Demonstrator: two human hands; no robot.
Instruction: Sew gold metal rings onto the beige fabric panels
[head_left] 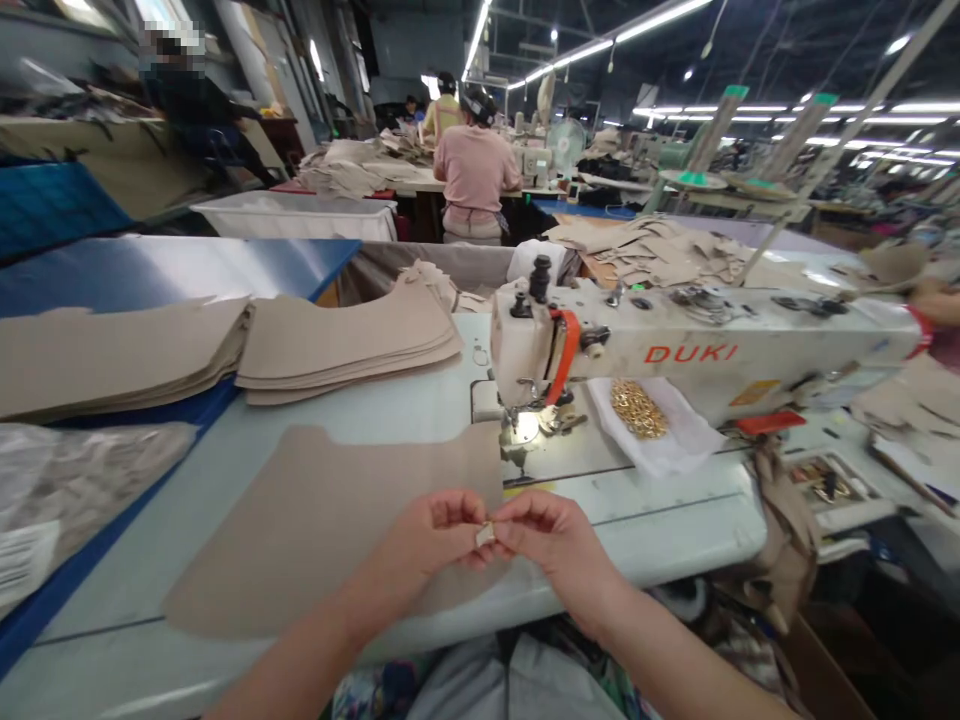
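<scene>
In front of the sewing machine (600, 340), my left hand (431, 535) and my right hand (551, 540) meet with fingertips pinched. Between them is a small beige fabric tab (485, 535); a bit of gold-coloured metal shows at its top, partly covered by fingers. Below and left of my hands lies a large flat beige panel (315, 530), its right edge close to the lit needle area (525, 428). White paper (686, 440) right of the needle carries a heap of small gold metal rings (637, 410).
Stacked beige panels (345, 345) and another stack (112, 355) lie at the back left. A plastic bag (82, 490) sits at the left edge. On the right is a tray of small parts (829, 480). Co-workers, one in a pink shirt (478, 170), are farther back.
</scene>
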